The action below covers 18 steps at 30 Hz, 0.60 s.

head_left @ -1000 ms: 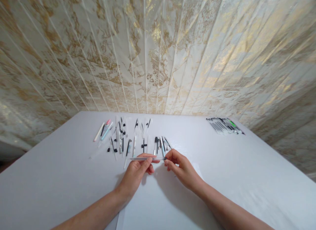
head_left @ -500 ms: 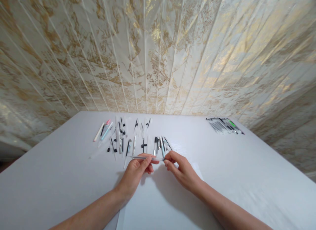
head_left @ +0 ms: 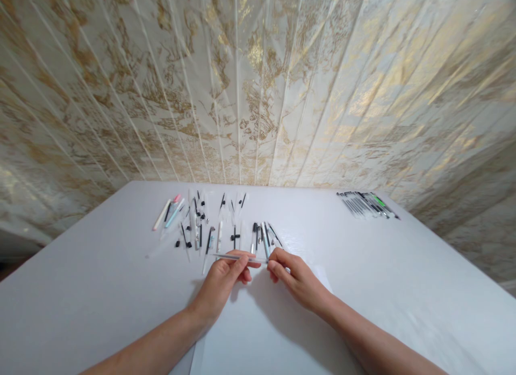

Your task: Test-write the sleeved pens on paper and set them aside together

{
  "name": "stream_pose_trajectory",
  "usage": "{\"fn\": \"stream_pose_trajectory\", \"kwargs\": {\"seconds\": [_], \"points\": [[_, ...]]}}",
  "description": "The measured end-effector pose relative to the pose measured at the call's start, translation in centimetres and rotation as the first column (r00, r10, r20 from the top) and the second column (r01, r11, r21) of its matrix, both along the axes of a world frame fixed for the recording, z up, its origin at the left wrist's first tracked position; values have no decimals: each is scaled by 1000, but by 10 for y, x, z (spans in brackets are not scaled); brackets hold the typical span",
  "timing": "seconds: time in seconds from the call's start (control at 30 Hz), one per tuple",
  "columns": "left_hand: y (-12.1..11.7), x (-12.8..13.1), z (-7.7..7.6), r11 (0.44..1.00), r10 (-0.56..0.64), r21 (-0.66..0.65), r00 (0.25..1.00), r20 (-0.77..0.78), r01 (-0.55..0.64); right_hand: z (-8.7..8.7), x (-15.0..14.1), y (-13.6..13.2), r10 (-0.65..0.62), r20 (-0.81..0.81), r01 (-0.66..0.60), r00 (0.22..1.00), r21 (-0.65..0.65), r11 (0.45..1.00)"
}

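Note:
A slim clear pen [head_left: 228, 256] with a dark refill inside lies almost level across the fingers of my left hand [head_left: 228, 273]. The left thumb presses it against the fingers, and its thin end points left. My right hand [head_left: 291, 270] pinches the pen's right end between thumb and forefinger; the fingertips hide what is there. Just beyond both hands lie loose pen parts: a dark refill [head_left: 208, 240], a black cap [head_left: 255, 228] and a light blue pen barrel [head_left: 265, 239].
Several pens [head_left: 365, 205], one with a green part, lie in a row at the back right of the white table [head_left: 403, 267]. Pink and light blue pens [head_left: 174, 214] lie at the back left. A white sheet [head_left: 258, 343] is under my hands. Behind stands a gold-patterned wall [head_left: 258, 95].
The right fingertips have closed further over the pen's right end, where a dark tip showed before. Otherwise the hands and pen stay almost in place.

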<state>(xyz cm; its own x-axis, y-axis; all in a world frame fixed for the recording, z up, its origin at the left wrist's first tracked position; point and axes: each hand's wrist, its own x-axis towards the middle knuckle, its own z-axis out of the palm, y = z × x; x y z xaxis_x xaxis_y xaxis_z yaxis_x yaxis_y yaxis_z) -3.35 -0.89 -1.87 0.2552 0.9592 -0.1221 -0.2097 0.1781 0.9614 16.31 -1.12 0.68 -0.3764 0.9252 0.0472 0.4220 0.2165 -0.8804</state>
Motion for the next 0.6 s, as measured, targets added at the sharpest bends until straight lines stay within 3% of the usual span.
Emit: {"fn": "stream_pose_trajectory", "kwargs": {"seconds": [0.6], "points": [[-2, 1, 4, 1000, 6, 5, 1000, -24, -5, 0, 0, -1, -27, -18, 27, 999, -5, 1000]]}}
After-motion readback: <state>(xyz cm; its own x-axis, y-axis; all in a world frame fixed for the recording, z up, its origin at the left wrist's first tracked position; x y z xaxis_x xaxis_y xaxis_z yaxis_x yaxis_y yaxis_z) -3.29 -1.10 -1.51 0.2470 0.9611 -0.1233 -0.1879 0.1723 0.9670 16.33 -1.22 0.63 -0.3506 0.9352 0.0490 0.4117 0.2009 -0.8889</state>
